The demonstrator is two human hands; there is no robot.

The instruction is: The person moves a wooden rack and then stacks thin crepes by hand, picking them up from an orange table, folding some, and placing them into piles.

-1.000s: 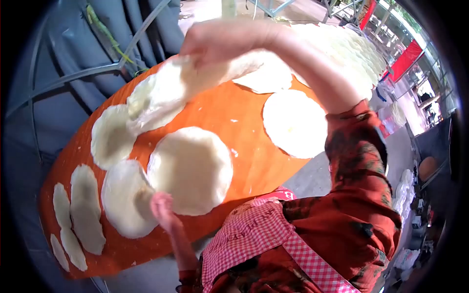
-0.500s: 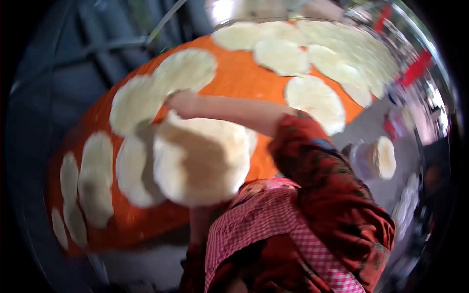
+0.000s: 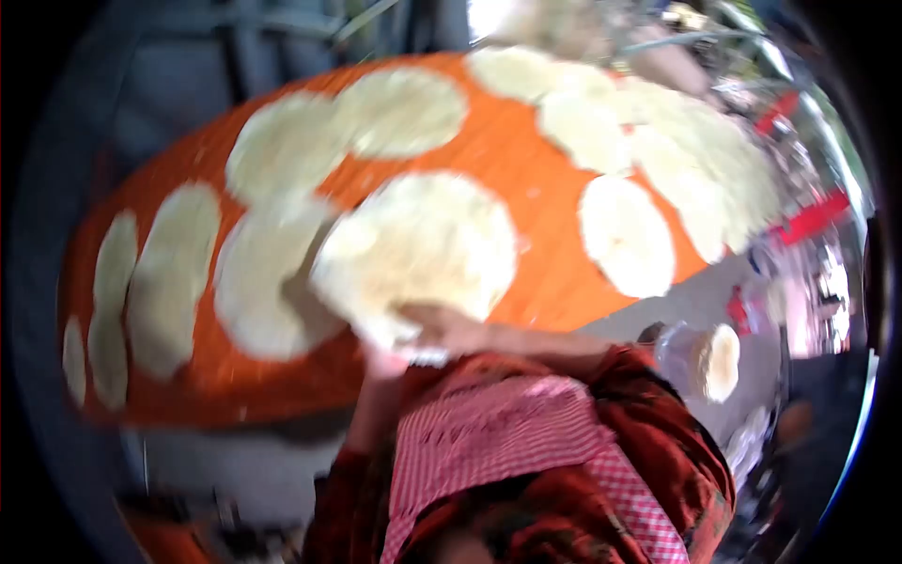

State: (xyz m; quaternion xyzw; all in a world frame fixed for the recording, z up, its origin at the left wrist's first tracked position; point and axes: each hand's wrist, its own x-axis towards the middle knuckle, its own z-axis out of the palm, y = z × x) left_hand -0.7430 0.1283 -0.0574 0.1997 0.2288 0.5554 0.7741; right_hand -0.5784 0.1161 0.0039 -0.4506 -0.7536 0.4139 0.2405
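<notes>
A flat dough disc (image 3: 418,249) is held over the near edge of the orange table (image 3: 536,179), with its near rim gripped by the curled fingers of the right hand (image 3: 446,329). The left hand (image 3: 378,362) is seen under the same rim, too blurred for its fingers' hold to be told. Other dough rounds (image 3: 282,150) are laid flat along the table's left, far and right edges.

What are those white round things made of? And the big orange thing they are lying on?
The white rounds look like thin dough or some such soft food sheet. They are pale and matt, with uneven edges, but the blur hides which it is. The orange surface looks like a smooth sheet, maybe plastic or cloth. It is evenly bright with no grain, so I cannot tell which.
</notes>
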